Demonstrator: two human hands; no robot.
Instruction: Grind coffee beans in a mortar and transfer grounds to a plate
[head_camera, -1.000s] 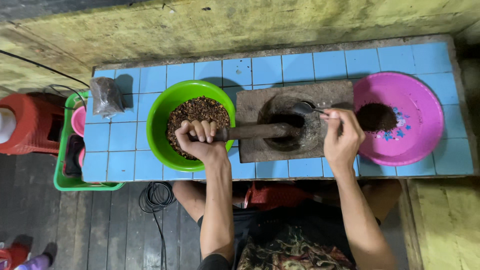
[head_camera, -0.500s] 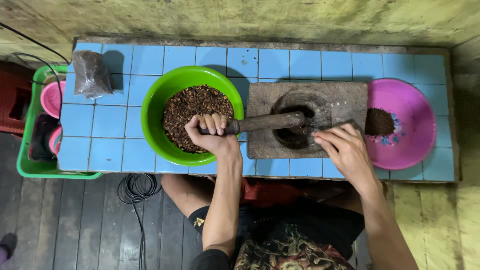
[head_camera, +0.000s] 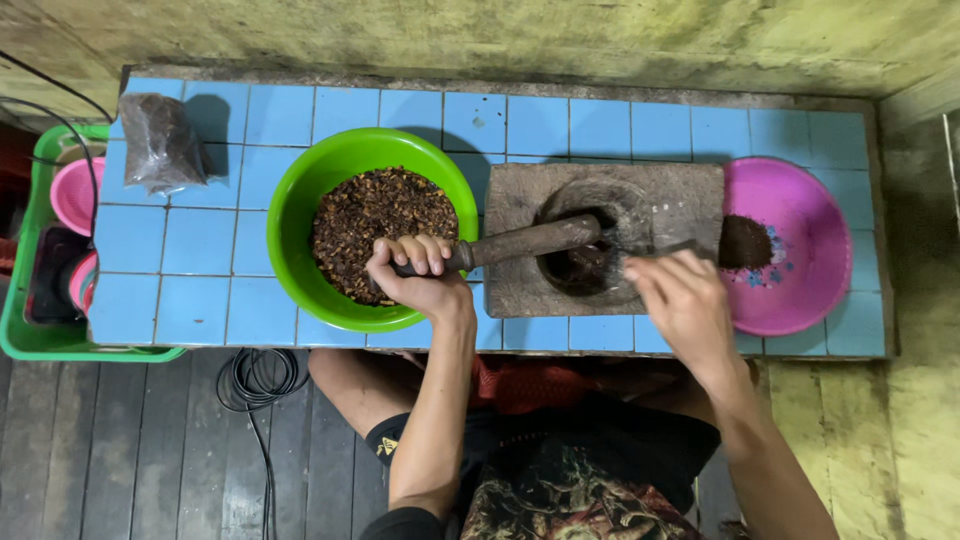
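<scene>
Gripping the wooden pestle (head_camera: 520, 243) in a closed grip, the left hand (head_camera: 415, 275) hovered over the green bowl (head_camera: 300, 200) of dark spice; the pestle's head sat in the stone mortar (head_camera: 680, 190); the right hand (head_camera: 685, 300) pinched a spoon (head_camera: 670, 248) beside the pink bowl (head_camera: 820, 270) on the tiled tabletop (head_camera: 200, 240).

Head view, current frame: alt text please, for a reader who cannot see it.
Seen from above, a person's left hand grips a pestle lying in a stone mortar on a blue-tiled counter, while the right hand holds a spoon at its rim. A green bowl of coarse brown bits sits left, a pink bowl right.
</scene>
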